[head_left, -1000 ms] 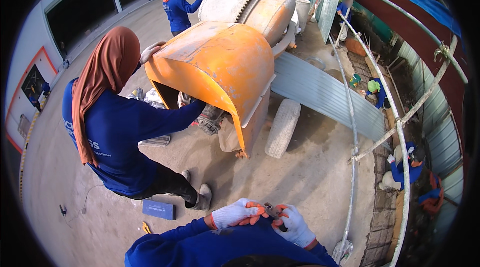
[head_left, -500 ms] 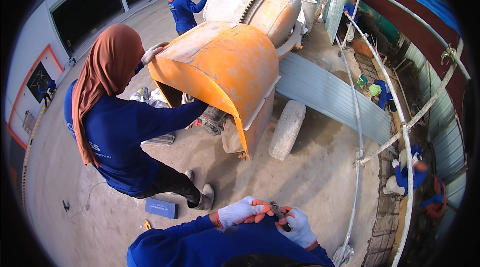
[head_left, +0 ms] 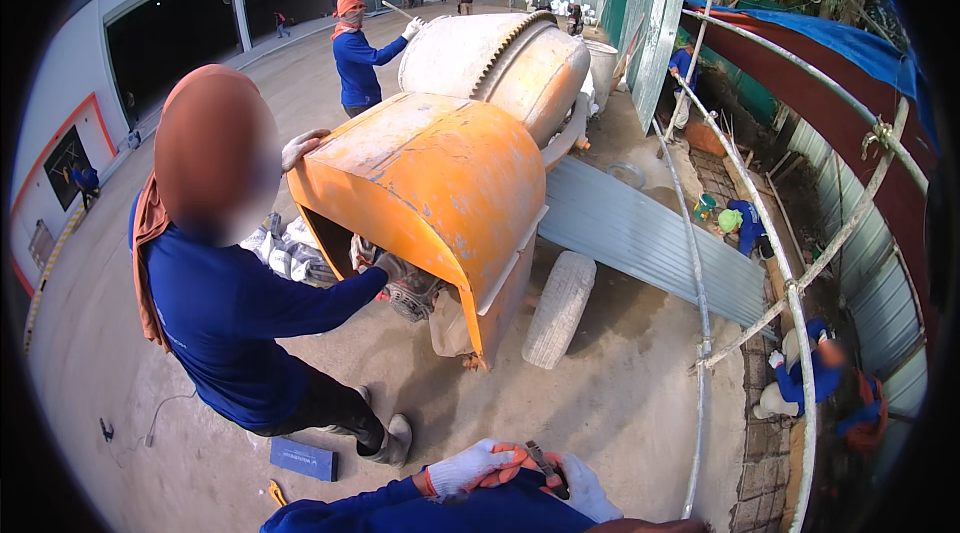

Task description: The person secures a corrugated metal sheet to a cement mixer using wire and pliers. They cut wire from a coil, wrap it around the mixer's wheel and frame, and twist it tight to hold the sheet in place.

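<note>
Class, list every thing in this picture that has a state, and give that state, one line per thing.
Left hand: gloved, closed on the pliers.
Right hand: gloved, on the pliers.
Pliers: orange-handled, held between both hands; whether shut cannot be told.
Engine cover: raised, a co-worker's hand on top.
Mixer drum: tilted.
Wheel: on the ground.
Metal sheet: lying flat beside the mixer.
</note>
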`<state>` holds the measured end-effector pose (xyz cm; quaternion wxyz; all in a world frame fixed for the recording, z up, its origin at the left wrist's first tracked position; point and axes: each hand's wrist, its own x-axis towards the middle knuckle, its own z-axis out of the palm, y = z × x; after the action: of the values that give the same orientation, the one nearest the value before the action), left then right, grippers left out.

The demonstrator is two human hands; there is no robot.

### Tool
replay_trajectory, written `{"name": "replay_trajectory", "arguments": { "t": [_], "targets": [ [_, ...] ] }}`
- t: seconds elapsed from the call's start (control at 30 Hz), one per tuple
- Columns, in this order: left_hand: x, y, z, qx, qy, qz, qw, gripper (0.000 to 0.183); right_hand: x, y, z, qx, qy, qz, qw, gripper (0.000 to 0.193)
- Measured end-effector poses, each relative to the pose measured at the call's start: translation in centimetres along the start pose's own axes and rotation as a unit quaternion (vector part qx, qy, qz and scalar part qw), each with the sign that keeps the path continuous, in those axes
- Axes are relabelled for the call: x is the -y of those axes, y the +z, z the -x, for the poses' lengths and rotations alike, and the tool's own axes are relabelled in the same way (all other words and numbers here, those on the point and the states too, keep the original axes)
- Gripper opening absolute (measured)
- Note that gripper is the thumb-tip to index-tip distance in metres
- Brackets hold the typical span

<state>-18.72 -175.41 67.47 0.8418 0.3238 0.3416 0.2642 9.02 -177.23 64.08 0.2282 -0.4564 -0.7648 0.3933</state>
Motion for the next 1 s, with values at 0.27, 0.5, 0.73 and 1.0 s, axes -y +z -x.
{"name": "replay_trajectory", "arguments": {
  "t": [0.27, 0.5, 0.73, 1.0],
  "targets": [
    [-0.3, -0.2, 0.1, -0.030, 0.013, -0.043, 0.999, 0.036, 2.3, 0.0, -0.6, -0.020, 0.059, -0.022, 0.998, 0.059],
    [-2.7, 1.0, 0.4, -0.041, 0.029, -0.137, 0.989, 0.037, 1.6, -0.5, -1.0, -0.033, 0.040, -0.003, 0.999, 0.051],
    [-3.5, 1.9, -0.5, -0.089, 0.066, -0.255, 0.961, 0.034, 0.5, 0.0, -1.1, -0.046, 0.058, -0.055, 0.996, 0.049],
    [-4.1, 3.9, -0.7, -0.122, 0.053, -0.265, 0.955, 0.028, -1.4, 0.2, -0.7, -0.071, 0.037, -0.058, 0.995, 0.048]
  ]
}}
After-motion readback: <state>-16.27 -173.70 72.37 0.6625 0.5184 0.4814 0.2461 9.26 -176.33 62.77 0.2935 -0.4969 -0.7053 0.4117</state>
